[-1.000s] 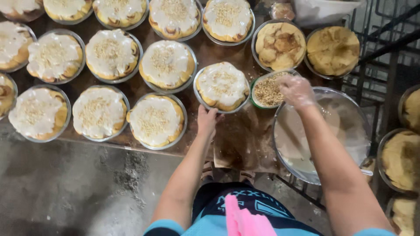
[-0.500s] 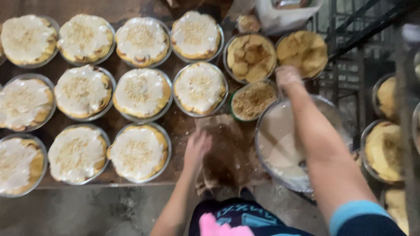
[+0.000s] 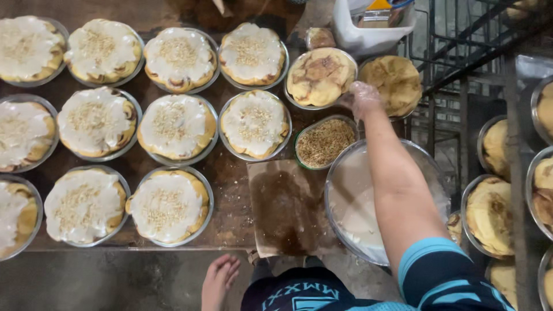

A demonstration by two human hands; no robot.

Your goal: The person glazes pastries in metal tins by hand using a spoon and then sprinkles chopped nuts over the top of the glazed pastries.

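Note:
My right hand (image 3: 364,98), in a thin clear glove, reaches forward and grips the rim of a round tin holding un-iced baked rolls (image 3: 320,76). A second un-iced tin (image 3: 397,80) sits just right of it. My left hand (image 3: 219,279) hangs open and empty below the table's front edge. Under my right forearm stands a large metal bowl of white icing (image 3: 354,201). A small bowl of chopped nuts (image 3: 324,142) sits between the icing bowl and the held tin.
Several tins of iced, nut-sprinkled rolls (image 3: 255,124) fill the brown table (image 3: 230,173) in rows. A stained brown paper (image 3: 285,210) lies at the front edge. A white plastic tub (image 3: 368,34) stands at the back. More un-iced tins (image 3: 489,216) sit on a rack at right.
My right hand moved forward from the nut bowl to the un-iced tin. My left hand drew back off the table and dropped below its edge. The view shifted.

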